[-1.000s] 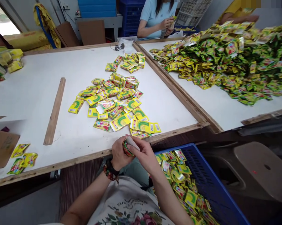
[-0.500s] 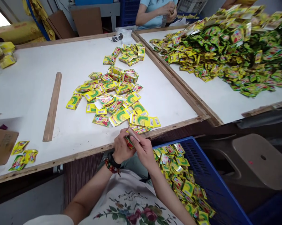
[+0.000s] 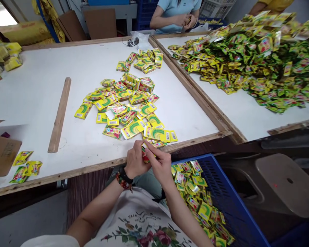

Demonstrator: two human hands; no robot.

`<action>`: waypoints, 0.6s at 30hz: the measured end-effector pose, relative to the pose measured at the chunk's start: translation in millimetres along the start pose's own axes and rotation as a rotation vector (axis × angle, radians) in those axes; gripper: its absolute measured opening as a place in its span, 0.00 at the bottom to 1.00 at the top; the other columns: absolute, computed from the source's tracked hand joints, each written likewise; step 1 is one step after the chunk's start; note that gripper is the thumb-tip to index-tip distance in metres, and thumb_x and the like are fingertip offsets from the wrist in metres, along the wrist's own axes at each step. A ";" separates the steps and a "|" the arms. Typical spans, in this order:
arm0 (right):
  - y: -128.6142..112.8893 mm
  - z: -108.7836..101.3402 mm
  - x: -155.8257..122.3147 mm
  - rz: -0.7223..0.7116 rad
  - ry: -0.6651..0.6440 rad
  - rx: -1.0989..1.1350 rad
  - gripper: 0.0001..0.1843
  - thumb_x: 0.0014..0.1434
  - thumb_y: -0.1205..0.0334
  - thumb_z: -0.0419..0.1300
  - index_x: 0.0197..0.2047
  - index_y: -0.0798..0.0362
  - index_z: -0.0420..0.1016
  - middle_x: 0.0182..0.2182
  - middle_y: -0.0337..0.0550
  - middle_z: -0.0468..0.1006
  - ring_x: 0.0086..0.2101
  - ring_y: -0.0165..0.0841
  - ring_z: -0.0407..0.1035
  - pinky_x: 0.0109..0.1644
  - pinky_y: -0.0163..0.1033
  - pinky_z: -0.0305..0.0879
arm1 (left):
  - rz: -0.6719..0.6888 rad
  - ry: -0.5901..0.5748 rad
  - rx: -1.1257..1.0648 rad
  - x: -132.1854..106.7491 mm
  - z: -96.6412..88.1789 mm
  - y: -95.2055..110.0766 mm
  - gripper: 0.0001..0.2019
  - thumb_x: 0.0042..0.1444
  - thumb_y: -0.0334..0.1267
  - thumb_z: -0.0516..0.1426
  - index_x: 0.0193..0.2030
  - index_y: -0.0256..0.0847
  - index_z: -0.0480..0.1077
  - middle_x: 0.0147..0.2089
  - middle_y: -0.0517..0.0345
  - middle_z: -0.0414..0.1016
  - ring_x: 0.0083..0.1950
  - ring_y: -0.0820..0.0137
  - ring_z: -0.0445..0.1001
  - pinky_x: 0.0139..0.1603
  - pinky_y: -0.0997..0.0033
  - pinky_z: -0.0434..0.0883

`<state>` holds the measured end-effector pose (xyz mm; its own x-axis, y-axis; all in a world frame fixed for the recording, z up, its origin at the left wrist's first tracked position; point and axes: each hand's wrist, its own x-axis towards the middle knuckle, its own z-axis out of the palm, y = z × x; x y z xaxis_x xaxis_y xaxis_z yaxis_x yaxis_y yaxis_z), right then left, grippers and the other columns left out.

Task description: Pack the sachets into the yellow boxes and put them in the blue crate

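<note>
My left hand (image 3: 136, 157) is closed around a small green and red box (image 3: 145, 156), just in front of the table edge. The fingers of my right hand (image 3: 159, 164) are closed on the same box from the other side; they hide much of it. Just beyond my hands, a loose pile of small yellow and green printed boxes (image 3: 133, 128) lies on the white table (image 3: 84, 144). By my right forearm, a blue crate (image 3: 221, 175) holds many small yellow and green packets (image 3: 194, 187).
A wooden strip (image 3: 59, 115) lies on the table, left of the pile. At far left are a cardboard box (image 3: 5, 154) and loose sachets (image 3: 33, 168). Beyond a wooden divider (image 3: 190, 87) rises a large sachet heap (image 3: 247, 58). A co-worker (image 3: 175, 17) sits opposite; a stool (image 3: 285, 181) stands right.
The pale flap seen at the box has gone from view under my right fingers, which now press nearer its top. The whole scene has shifted slightly as my head moved.
</note>
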<state>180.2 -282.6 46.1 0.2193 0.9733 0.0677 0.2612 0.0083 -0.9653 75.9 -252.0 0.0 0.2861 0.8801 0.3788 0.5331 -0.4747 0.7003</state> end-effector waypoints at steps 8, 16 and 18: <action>3.3 -3.8 -0.1 -0.214 -0.217 -0.112 0.24 0.62 0.62 0.56 0.62 0.48 0.67 0.56 0.46 0.74 0.52 0.39 0.72 0.56 0.43 0.67 | -0.122 -0.033 -0.064 -0.8 0.6 -3.2 0.20 0.50 0.40 0.57 0.49 0.41 0.58 0.41 0.50 0.70 0.37 0.60 0.74 0.33 0.64 0.70; 5.6 -14.7 -7.6 0.016 0.209 0.216 0.20 0.58 0.57 0.62 0.55 0.44 0.74 0.47 0.40 0.81 0.44 0.38 0.75 0.49 0.42 0.70 | -0.249 -0.347 -0.650 9.0 -47.0 12.0 0.29 0.48 0.44 0.65 0.54 0.40 0.61 0.54 0.48 0.69 0.47 0.63 0.74 0.45 0.67 0.74; -0.6 -17.1 -8.7 0.058 0.240 0.284 0.26 0.57 0.55 0.63 0.59 0.44 0.70 0.48 0.38 0.80 0.41 0.35 0.75 0.45 0.40 0.70 | -0.403 -0.410 -0.825 7.3 -55.1 23.5 0.29 0.48 0.47 0.66 0.53 0.40 0.62 0.47 0.51 0.73 0.37 0.68 0.76 0.34 0.72 0.75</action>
<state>194.2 -295.0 50.4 0.4490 0.8929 0.0354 -0.0220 0.0506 -0.9985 46.6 -256.8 52.6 0.5409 0.8342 -0.1079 -0.0232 0.1430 0.9895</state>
